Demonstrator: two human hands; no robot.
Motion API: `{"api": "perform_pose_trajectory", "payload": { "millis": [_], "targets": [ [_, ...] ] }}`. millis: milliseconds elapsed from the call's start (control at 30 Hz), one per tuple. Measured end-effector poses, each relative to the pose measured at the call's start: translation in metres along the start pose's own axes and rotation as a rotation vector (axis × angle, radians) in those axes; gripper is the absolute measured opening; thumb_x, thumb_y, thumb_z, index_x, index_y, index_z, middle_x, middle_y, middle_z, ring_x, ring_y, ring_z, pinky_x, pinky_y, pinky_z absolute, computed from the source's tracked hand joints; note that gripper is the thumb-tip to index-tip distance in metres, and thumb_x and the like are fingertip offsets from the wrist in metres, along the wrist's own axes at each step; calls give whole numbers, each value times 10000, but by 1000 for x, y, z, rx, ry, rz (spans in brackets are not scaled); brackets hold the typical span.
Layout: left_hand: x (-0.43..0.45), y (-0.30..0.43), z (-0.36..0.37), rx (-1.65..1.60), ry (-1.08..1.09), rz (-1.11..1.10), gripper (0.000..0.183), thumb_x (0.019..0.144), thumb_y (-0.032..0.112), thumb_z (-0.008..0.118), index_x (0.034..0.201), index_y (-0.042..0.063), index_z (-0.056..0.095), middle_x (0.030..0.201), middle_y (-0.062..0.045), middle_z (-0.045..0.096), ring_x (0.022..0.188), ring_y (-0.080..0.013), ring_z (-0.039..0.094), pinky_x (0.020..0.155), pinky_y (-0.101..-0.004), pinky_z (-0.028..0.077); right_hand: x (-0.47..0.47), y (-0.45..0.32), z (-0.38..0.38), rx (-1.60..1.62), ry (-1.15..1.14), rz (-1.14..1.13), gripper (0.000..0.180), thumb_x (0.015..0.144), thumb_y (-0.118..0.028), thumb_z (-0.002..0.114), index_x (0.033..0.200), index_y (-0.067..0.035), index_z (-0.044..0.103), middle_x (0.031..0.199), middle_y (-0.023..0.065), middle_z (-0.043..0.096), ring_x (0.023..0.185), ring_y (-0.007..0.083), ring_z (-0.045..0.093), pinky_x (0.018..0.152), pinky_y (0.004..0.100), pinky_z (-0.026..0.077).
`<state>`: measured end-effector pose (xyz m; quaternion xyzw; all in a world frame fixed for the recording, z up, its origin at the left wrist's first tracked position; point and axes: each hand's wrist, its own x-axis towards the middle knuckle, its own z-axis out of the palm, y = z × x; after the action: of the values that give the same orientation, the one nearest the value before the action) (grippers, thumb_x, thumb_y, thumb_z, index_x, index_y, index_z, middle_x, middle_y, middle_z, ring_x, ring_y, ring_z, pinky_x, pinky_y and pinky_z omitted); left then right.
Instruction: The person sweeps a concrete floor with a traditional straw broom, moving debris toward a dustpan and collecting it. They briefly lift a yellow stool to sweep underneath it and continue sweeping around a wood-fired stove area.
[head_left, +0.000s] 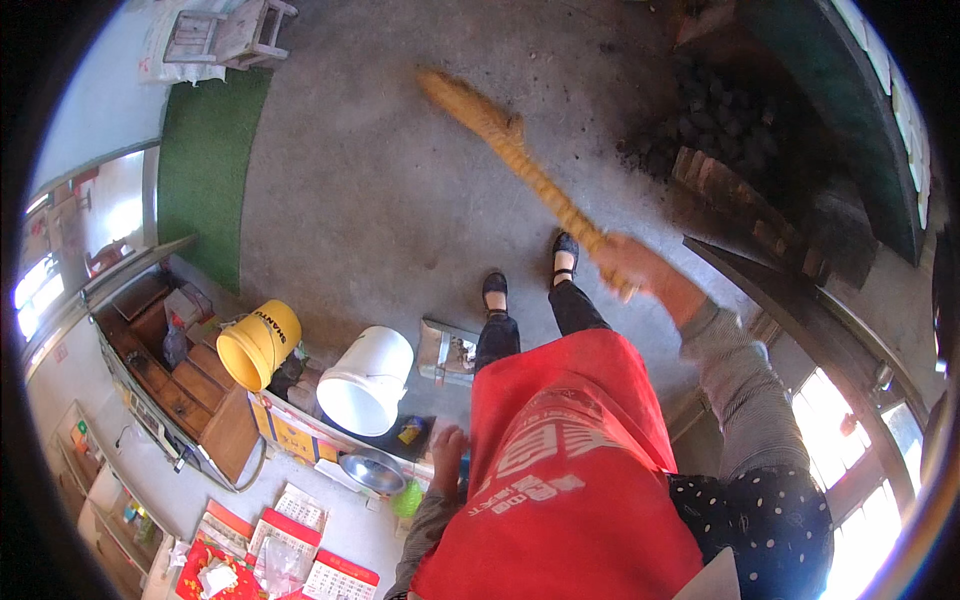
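Note:
My right hand (637, 262) is closed around the handle end of a straw hand broom (536, 176). The broom slants up and to the left over the concrete floor, and its wider brush end is blurred. Whether that end touches the floor, I cannot tell. Down at my left side is my left hand (448, 450), beside the red apron (570, 450) I wear. Its fingers look curled and partly hidden, with a bit of something blue near them. The concrete floor (360, 187) spreads out before my feet.
A white bucket (367, 382) and a yellow bucket (259, 345) stand left. Near them are a metal basin (373, 471) and a small stool (442, 351). Coal (720, 112) lies behind bricks (727, 184) at right. A wooden chair (232, 34) and green mat (210, 172) are far left.

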<state>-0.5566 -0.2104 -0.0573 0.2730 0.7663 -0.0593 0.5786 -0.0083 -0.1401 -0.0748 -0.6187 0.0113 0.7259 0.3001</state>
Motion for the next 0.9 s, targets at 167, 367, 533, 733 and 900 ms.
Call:
{"api": "perform_pose_trajectory", "payload": {
  "millis": [167, 367, 533, 733, 900],
  "targets": [
    [12, -3, 2, 152, -46, 62, 315, 890, 206, 566, 1144, 20, 584, 883, -83, 650, 763, -178, 643, 637, -300, 515, -34, 36, 34, 239, -144, 194, 263, 838, -231, 638, 958, -26, 524, 680, 101, 560, 487, 192, 535, 371, 319, 433],
    [23, 73, 45, 163, -106, 144, 336, 890, 244, 570, 1139, 20, 591, 907, -74, 653, 780, -162, 642, 663, -275, 495, -9, 71, -22, 222, -230, 431, 217, 823, -257, 626, 831, -74, 512, 661, 89, 558, 450, 155, 497, 334, 293, 364],
    [66, 101, 83, 340, -140, 539, 335, 887, 220, 578, 1153, 17, 598, 944, -83, 654, 829, -153, 641, 697, -274, 501, -14, 35, -86, 169, -67, 436, 207, 807, -230, 624, 884, -70, 519, 640, 90, 556, 406, 144, 470, 315, 270, 348],
    [10, 218, 193, 5, -316, 309, 379, 861, 222, 650, 1182, 29, 595, 981, -86, 655, 836, -151, 641, 727, -267, 507, -5, -30, -110, 82, 55, 198, 211, 813, -224, 629, 913, -72, 522, 643, 79, 548, 424, 162, 499, 302, 305, 361],
    [-14, 259, 246, -53, -525, 255, 473, 911, 337, 606, 1271, 51, 495, 1058, -121, 628, 919, -200, 631, 807, -321, 492, -23, -19, -73, 3, -24, 87, 261, 822, -227, 641, 1014, -93, 523, 649, 81, 552, 419, 158, 512, 316, 315, 385]
  ]
}}
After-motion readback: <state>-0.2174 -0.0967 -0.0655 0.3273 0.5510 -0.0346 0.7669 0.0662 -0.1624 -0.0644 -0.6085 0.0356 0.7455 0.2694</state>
